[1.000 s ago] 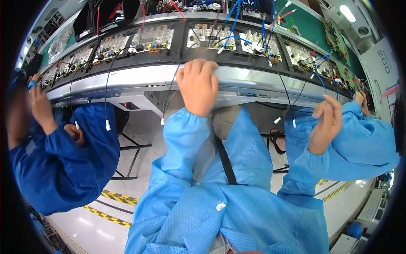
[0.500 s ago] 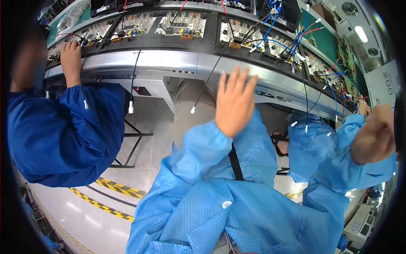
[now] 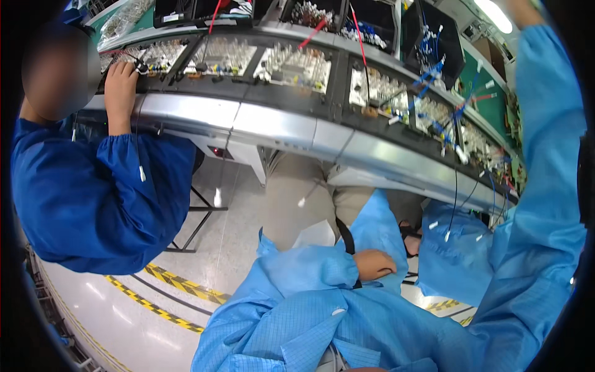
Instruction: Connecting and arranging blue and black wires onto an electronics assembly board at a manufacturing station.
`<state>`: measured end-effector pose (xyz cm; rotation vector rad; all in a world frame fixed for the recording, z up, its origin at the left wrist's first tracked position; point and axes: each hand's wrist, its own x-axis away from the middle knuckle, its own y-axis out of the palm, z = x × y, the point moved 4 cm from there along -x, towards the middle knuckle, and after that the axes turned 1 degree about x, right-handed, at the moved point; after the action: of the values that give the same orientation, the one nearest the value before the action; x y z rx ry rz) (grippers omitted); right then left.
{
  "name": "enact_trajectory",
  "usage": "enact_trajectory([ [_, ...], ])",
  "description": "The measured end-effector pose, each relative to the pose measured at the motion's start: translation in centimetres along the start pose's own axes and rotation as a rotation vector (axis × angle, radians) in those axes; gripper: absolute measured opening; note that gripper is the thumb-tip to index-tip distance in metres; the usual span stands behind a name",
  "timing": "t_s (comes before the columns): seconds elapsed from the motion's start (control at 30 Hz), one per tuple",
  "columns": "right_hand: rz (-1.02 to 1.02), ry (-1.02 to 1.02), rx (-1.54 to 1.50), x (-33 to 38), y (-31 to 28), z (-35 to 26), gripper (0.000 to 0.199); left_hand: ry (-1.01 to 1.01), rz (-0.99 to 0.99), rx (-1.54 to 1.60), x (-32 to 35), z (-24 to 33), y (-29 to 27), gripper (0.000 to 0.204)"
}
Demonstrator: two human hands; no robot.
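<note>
My left hand (image 3: pixel 375 265) rests low in my lap, beside a dark strap (image 3: pixel 346 237). Its back shows, but its fingers bend down out of sight, so I cannot tell whether it holds anything. My right arm is raised high along the right side. Only part of my right hand (image 3: pixel 524 11) shows at the top edge; its fingers are cut off. Ahead of me, circuit boards (image 3: pixel 294 67) with pale, clear parts sit in dark carriers on a metal-edged line. Thin leads with white connectors (image 3: pixel 302 202) hang over the front edge.
At left, a co-worker's hand (image 3: pixel 120 87) in a dark blue sleeve touches a dark lead at a board. Black bins (image 3: pixel 313 17) of small parts stand behind the line. Blue wires (image 3: pixel 427 37) hang from another bin. Yellow-black tape (image 3: pixel 180 282) marks the floor.
My left hand has dropped from in front of the line's edge, fingers spread, down to my lap. My right hand has risen from the right side to the top edge. The view has shifted.
</note>
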<state>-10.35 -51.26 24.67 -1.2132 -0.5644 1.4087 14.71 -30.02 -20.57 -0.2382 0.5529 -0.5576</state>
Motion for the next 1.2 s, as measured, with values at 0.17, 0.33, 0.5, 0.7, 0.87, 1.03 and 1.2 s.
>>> enact_trajectory([
  [0.17, -0.198, -0.065, 0.156, -6.3, 13.8, 5.5, 0.018, -0.345, 0.028, 0.992, 2.4, -8.3, -2.1, 0.026],
  [0.33, -0.516, -0.161, -0.017, -8.6, 21.5, 3.9, 0.019, -0.543, 0.122, 0.616, 9.1, -7.9, -8.8, 0.029],
  [0.5, -0.691, -0.058, -0.185, -7.6, 29.6, 7.2, 0.022, -0.582, 0.21, 0.782, 11.0, -6.8, -11.4, 0.031],
  [0.7, -0.396, -0.244, 0.043, -10.0, 34.9, 4.3, 0.02, -0.375, 0.643, 1.469, 13.3, -9.9, -12.7, 0.031],
  [0.87, -0.722, 0.164, 0.068, -11.3, 38.7, 3.5, 0.061, -0.239, 0.522, 1.799, 13.9, -11.2, -13.3, 0.027],
  [1.03, -0.82, 0.276, -0.022, -12.5, 43.3, 2.7, 0.056, -0.138, 0.546, 2.016, 14.4, -11.1, -14.7, 0.031],
  [1.2, -1.276, 0.254, -0.588, -12.8, 54.4, 13.4, 0.042, -0.278, 0.51, 2.14, 14.2, -12.7, -15.7, 0.049],
])
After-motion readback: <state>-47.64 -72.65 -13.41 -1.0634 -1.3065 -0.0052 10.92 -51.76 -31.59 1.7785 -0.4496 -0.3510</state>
